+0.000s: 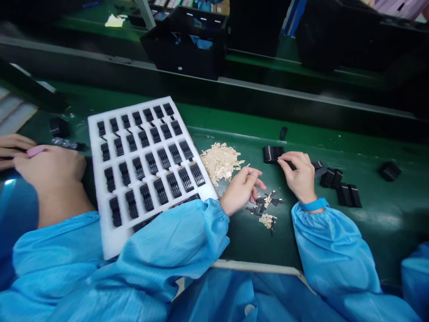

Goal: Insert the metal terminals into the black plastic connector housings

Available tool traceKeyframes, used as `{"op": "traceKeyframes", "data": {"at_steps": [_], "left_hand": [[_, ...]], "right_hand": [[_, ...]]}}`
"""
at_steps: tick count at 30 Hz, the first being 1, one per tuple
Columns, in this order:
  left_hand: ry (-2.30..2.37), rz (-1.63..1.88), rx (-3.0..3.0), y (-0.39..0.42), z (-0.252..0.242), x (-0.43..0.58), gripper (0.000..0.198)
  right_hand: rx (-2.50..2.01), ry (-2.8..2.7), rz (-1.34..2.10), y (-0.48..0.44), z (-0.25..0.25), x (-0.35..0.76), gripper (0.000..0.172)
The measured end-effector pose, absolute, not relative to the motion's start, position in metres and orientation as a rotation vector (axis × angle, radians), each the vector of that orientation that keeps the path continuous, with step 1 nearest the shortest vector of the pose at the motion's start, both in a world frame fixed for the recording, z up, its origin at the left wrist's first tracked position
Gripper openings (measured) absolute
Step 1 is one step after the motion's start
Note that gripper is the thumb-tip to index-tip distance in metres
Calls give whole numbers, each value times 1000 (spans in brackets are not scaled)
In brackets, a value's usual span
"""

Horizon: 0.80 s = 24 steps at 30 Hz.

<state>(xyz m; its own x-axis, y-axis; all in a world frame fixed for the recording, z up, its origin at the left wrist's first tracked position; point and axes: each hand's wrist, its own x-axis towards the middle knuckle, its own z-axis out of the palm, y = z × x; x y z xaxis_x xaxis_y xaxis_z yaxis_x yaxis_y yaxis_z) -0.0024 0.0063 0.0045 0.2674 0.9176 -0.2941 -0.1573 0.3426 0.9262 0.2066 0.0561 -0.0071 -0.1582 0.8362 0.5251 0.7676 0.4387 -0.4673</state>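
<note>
Pinches the black ribbed block point(273, 154), right of the brass clips point(221, 160), between right hand point(300, 175) thumb and forefinger. Likely light, stiff, slick plastic; best gripped across narrow sides. Curls left hand point(241, 188) loosely; contents impossible to tell.

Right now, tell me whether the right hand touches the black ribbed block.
Touching. Head view shows the right hand with fingertips on the black ribbed block.

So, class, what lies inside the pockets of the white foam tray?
Small black parts sit in rows in the white foam tray, one per pocket. A blue sleeve covers the near edge, hiding the pockets there.
</note>
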Motion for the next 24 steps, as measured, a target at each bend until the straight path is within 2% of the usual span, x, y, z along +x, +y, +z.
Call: {"op": "traceKeyframes", "data": {"at_steps": [4,8,12,16,19,21,24], "left_hand": [[1073,964,978,8,3,-4,12],[1154,998,1102,7,4,-7,16],[1216,1036,1537,3,7,-13,35],[1177,788,1734,2,4,-16,25],[1258,787,1606,3,-2,-16,24],[1268,811,1501,4,-6,-15,20],[1207,811,1443,4,-6,-12,18]], "right_hand": [[-1417,-1938,185,52,-6,206,18],[-1434,-1862,316,44,0,201,18],[-1302,-1981,734,29,11,193,18],[-1349,-1914,1006,28,19,201,24],[-1431,-1950,1153,33,23,216,29],[-1396,-2137,1206,35,24,223,24],[-1374,-2325,1077,33,22,224,11]]}}
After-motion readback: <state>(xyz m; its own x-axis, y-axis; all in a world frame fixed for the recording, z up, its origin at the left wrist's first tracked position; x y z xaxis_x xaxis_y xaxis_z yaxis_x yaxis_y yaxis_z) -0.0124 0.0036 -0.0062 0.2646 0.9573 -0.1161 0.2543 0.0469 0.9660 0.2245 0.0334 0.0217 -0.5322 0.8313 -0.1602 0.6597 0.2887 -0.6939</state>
